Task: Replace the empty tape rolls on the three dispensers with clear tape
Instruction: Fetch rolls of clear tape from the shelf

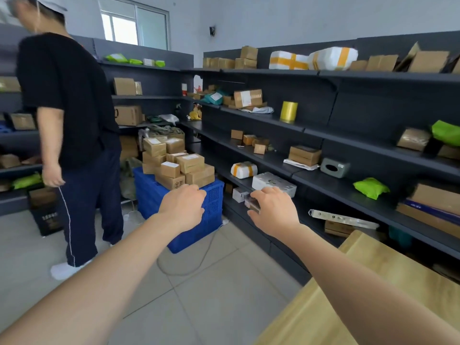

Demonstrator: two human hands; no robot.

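Observation:
Both my arms reach forward toward the dark shelving. My right hand [272,210] grips a small brownish, glossy object [252,204] between thumb and fingers; it is blurred, so I cannot tell whether it is a tape roll. My left hand [184,205] hovers in front of the blue crate [211,212] with its fingers curled and nothing seen in it. A stack of yellowish tape rolls [288,111] stands on a middle shelf further back. No dispenser shows in this view.
A person in a black shirt [64,100] stands at the left by the shelves. Cardboard boxes [179,165] are piled on the crate. Parcels fill the dark shelves [348,195]. A wooden table corner [361,282] is at lower right. A white cable [199,257] lies on the tiled floor.

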